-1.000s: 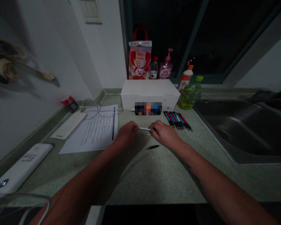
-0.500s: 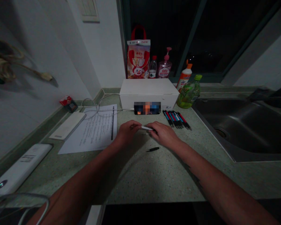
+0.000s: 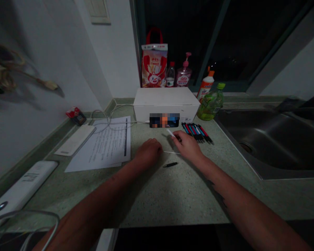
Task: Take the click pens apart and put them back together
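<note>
My right hand (image 3: 188, 145) pinches a white pen barrel (image 3: 170, 133) between thumb and fingers, its far end pointing up and left. My left hand (image 3: 149, 152) rests low over the counter, closed, with its fingertips at the left end of a thin white pen refill (image 3: 172, 152). The grip itself is hidden behind the knuckles. The refill's right end reaches close to my right hand. Nearer to me, a short black pen part with a pointed tip (image 3: 170, 165) lies on the counter. A row of black, red and blue pens (image 3: 197, 132) lies just beyond my right hand.
A phone (image 3: 164, 120) leans on a white box (image 3: 166, 97) at the back. A printed sheet (image 3: 107, 146) and a white flat box (image 3: 75, 140) lie left, near a white power strip (image 3: 26, 184). A green bottle (image 3: 211, 104) stands by the steel sink (image 3: 251, 174).
My hands have moved apart. The left hand has let go of the white barrel and come down to the refill. The right hand has swung the barrel upward.
</note>
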`<action>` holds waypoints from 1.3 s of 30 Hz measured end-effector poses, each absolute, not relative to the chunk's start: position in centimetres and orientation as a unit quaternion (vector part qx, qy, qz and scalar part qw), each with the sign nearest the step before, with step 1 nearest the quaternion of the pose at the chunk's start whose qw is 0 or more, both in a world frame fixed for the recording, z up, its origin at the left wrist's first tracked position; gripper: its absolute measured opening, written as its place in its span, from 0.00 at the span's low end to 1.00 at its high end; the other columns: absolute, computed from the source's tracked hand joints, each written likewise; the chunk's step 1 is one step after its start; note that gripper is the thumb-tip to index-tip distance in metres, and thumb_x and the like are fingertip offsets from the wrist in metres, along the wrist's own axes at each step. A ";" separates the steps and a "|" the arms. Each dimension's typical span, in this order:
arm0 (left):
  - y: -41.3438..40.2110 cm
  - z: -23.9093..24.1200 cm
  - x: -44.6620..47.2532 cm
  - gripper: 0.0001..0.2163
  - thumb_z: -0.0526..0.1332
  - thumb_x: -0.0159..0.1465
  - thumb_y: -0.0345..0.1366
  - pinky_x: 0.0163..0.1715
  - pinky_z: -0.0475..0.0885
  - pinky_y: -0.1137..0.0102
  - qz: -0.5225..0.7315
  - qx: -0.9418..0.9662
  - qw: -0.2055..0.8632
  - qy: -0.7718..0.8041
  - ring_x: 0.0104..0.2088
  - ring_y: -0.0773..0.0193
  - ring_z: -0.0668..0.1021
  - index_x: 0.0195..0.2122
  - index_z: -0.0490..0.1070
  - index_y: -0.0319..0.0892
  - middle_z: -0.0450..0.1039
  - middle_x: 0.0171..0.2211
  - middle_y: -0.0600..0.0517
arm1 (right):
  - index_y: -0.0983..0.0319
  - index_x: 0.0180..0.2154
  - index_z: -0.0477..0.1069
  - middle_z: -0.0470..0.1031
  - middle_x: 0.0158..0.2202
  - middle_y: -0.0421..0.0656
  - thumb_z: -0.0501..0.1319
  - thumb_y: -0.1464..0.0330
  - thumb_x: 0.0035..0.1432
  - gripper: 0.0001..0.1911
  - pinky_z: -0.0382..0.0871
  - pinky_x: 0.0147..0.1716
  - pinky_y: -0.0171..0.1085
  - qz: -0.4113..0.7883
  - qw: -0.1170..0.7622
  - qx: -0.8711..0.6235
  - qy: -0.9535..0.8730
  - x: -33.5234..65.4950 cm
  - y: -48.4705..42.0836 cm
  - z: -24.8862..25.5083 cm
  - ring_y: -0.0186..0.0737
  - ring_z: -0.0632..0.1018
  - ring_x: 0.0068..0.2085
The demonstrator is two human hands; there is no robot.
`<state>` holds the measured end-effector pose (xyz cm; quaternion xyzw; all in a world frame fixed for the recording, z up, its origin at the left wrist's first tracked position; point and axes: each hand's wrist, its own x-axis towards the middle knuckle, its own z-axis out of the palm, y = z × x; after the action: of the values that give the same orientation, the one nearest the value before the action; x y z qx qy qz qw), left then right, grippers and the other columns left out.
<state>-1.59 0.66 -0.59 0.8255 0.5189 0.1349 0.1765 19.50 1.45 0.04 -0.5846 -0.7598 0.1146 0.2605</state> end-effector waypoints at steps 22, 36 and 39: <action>1.2 1.0 -3.7 0.17 0.51 0.74 0.32 0.54 0.69 0.60 0.237 0.789 0.095 0.558 0.50 0.52 0.75 0.47 0.81 0.44 0.78 0.46 0.44 | 0.61 0.53 0.79 0.80 0.51 0.51 0.57 0.68 0.74 0.14 0.70 0.48 0.42 0.019 0.173 -0.589 -0.789 20.6 1.6 1.1 0.50 0.80 0.52; 1.3 -1.2 -3.2 0.10 0.61 0.71 0.30 0.47 0.74 0.58 0.306 0.825 0.047 0.472 0.43 0.55 0.79 0.51 0.78 0.44 0.81 0.40 0.49 | 0.55 0.59 0.76 0.80 0.50 0.46 0.55 0.74 0.72 0.20 0.73 0.44 0.39 0.073 0.199 -0.447 -0.869 19.4 0.9 -0.3 0.44 0.81 0.47; 1.2 -1.0 -3.2 0.10 0.62 0.71 0.30 0.48 0.75 0.58 0.327 0.818 0.045 0.470 0.44 0.54 0.79 0.51 0.77 0.44 0.81 0.41 0.49 | 0.54 0.59 0.75 0.80 0.52 0.46 0.54 0.76 0.71 0.22 0.73 0.46 0.39 0.087 0.209 -0.435 -0.871 19.5 0.8 -0.2 0.44 0.81 0.49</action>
<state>-3.18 1.19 -1.05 0.8185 0.4702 0.3272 0.0449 19.52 0.82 -0.23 -0.4352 -0.8715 0.0871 0.2087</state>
